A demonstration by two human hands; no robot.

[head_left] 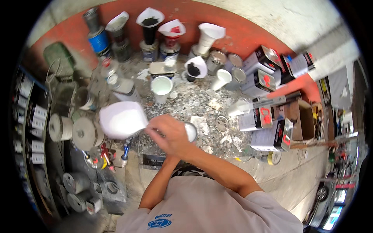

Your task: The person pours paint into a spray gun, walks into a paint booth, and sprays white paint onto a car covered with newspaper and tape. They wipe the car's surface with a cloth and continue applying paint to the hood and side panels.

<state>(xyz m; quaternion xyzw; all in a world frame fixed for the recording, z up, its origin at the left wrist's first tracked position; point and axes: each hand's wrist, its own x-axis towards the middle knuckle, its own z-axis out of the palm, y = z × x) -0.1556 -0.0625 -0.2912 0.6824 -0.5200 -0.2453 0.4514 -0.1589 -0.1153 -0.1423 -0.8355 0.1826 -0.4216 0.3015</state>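
Note:
Near the middle of the bench, my right hand [171, 134] is closed, thumb and fingers pinched at the right edge of a white paper paint strainer [123, 119]. The strainer spreads wide to the left of the hand, and its inside looks bright white. My left forearm [160, 180] runs up behind the right wrist; the left hand is hidden there, so its fingers and anything in them do not show. Just right of my right hand, partly covered by it, is a round container [190, 132] with white contents.
Paint cans with paper strainers [150, 17] line the red wall. A pale cup [161, 86] and a clear bottle [124, 86] stand beyond the strainer. Rectangular tins [273, 134] crowd the right side. Spray guns [125, 152] hang at the bench's left front.

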